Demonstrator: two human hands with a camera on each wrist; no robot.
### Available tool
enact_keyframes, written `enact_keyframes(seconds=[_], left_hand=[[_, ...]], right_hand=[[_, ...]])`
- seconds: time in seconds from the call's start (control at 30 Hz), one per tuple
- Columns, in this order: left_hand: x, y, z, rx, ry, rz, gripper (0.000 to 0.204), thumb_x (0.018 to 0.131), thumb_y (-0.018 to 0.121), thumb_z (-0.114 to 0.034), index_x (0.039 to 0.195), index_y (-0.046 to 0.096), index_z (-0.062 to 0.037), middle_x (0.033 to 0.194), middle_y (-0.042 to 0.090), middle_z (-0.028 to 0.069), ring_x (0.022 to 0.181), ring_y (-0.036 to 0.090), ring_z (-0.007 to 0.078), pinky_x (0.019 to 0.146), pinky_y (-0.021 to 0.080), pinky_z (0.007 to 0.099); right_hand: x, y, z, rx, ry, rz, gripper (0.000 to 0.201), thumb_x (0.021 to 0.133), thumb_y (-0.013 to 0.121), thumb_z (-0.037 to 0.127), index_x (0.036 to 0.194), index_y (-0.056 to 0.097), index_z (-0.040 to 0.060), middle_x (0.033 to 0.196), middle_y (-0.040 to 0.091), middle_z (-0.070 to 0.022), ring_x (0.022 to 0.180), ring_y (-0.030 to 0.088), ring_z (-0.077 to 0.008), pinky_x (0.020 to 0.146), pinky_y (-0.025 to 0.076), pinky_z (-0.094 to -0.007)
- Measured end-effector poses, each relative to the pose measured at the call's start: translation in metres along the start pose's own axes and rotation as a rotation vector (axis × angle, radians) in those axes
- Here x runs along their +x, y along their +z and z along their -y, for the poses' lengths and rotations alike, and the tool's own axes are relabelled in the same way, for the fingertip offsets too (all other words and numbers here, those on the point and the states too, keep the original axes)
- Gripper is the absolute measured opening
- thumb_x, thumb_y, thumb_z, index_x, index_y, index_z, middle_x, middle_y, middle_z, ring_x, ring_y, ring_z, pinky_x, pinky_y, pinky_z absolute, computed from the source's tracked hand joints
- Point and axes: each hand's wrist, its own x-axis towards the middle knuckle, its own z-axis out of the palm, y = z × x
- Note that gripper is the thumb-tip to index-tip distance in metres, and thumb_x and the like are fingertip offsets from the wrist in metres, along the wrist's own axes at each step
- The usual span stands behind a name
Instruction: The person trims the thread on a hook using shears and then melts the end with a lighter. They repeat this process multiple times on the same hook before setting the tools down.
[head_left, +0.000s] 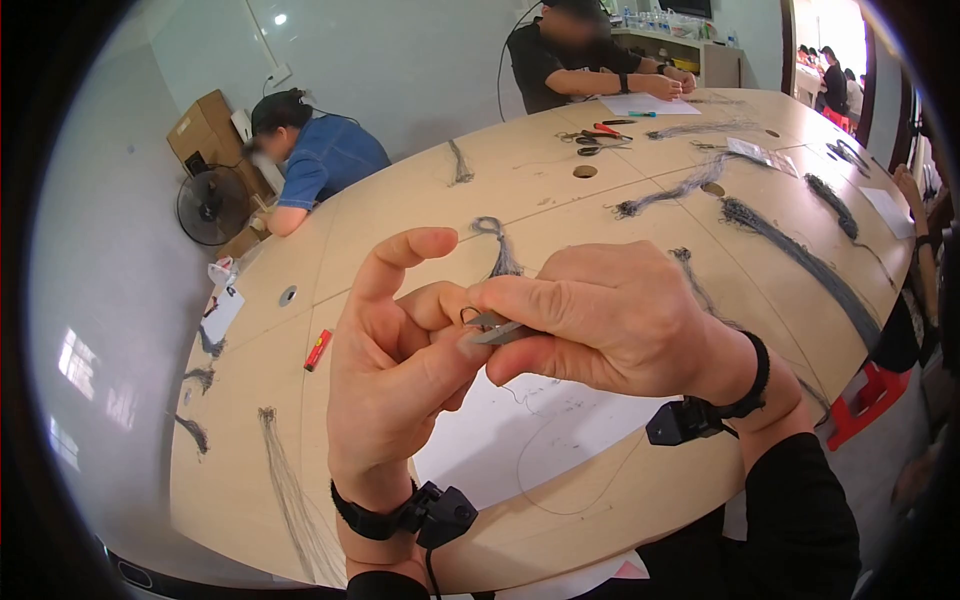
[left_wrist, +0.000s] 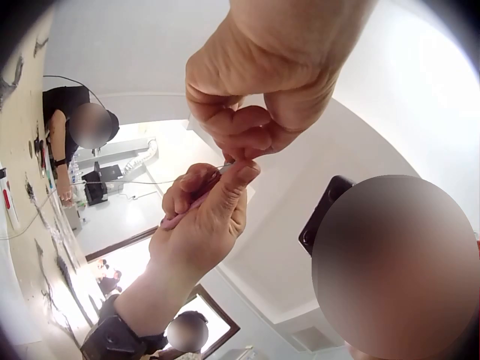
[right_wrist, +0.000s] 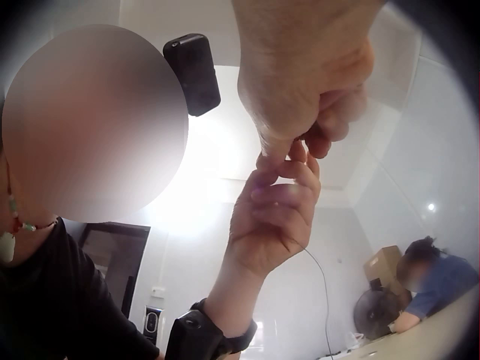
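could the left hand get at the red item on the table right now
Probably yes: the red item lies to the left hand's left, nothing visible between, though its pinch on the small hook may need releasing.

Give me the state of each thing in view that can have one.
Left hand, pinching a small hook
Right hand, gripping a metal tool
Metal tool, blades apparently parted
Thread, loosely looped
White paper, lying flat
Long grey bundle, stretched out
Red item, lying down
Fan, upright; whether running can't be told
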Motion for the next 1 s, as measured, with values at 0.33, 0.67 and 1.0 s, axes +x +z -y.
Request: enact_keyframes(seconds=[0.33, 0.67, 1.0], left_hand=[[-0.001, 0.003, 0.000, 0.005, 0.030, -0.025, 0.049, 0.070, 0.054, 0.006, 0.112, 0.029, 0.0009, 0.075, 0.056, 0.0096, 0.052, 0.048, 0.0056, 0.038, 0.033, 0.0135], [-0.004, 0.012, 0.000, 0.164, 0.143, -0.040, 0.044, 0.071, 0.055, 0.005, 0.108, 0.032, 0.0011, 0.074, 0.056, 0.0080, 0.054, 0.049, 0.0040, 0.042, 0.035, 0.0133], [-0.006, 0.021, 0.008, 0.297, 0.210, -0.062, 0.033, 0.070, 0.055, 0.007, 0.101, 0.044, 0.0029, 0.076, 0.054, 0.0040, 0.058, 0.048, 0.0023, 0.050, 0.037, 0.0136]], right_hand=[[0.003, -0.002, 0.001, 0.024, 0.025, 0.008, 0.026, 0.071, 0.058, 0.025, 0.094, 0.054, 0.0126, 0.056, 0.046, -0.0005, 0.050, 0.047, -0.0159, 0.042, 0.037, -0.0263], [0.005, -0.015, 0.011, 0.355, 0.254, -0.038, 0.021, 0.063, 0.057, -0.003, 0.083, 0.055, 0.0021, 0.069, 0.052, -0.0021, 0.053, 0.041, -0.0041, 0.046, 0.031, -0.0147], [-0.001, -0.003, 0.013, 0.529, 0.218, -0.066, 0.022, 0.068, 0.050, -0.007, 0.087, 0.043, 0.0009, 0.078, 0.047, -0.0050, 0.061, 0.043, -0.0037, 0.050, 0.034, -0.0144]])
